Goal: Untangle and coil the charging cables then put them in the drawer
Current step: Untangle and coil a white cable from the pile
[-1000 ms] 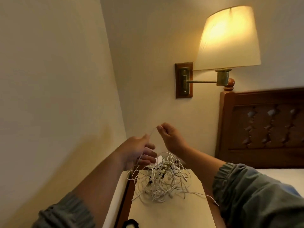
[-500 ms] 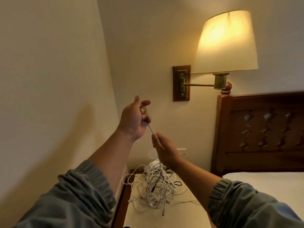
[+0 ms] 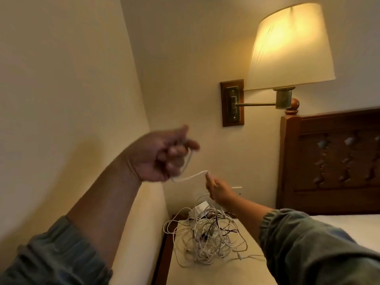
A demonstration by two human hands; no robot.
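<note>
untangling: left hand gripped white cable, right hand pinched it at 4 o'clock; next needed freeing from tangle.

Warm, dim light comes from the lit lamp at upper right. The left hand is motion-blurred. An arm's soft shadow falls on the left wall. Wide-angle distortion bends the edges.

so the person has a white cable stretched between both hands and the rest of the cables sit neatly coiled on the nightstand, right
Not quite. The head view shows the left hand and the right hand holding a white cable between them. But the other cables on the nightstand are not coiled: they lie in one loose tangled heap.
</note>
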